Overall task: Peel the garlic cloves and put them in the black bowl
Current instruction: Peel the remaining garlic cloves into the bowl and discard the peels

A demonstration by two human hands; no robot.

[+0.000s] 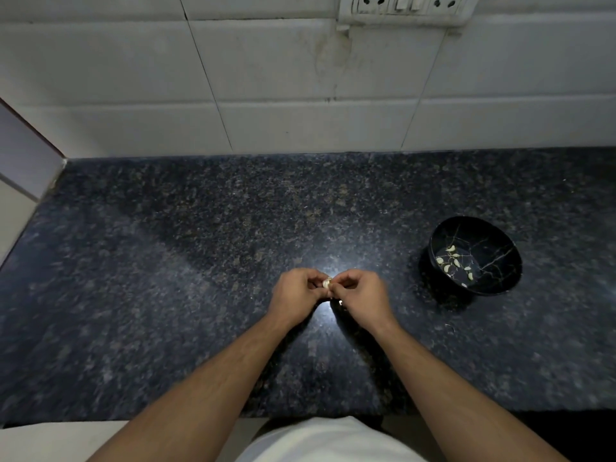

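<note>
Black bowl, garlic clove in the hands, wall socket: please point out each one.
black bowl [500, 288], head view, on its front rim.
garlic clove [327, 282], head view, on its pale visible part between both hands.
wall socket [405, 6], head view, on its white faceplate.

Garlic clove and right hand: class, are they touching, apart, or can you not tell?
Touching. The head view shows the right hand pinching the garlic clove with its curled fingers, while the left hand holds its other side.

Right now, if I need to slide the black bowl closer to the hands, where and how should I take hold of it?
Probably pinch the black bowl by its near-left rim, coming from the left: it stands upright, open-topped, that side faces the hands, and the peeled cloves lie low inside, clear of the rim.
</note>
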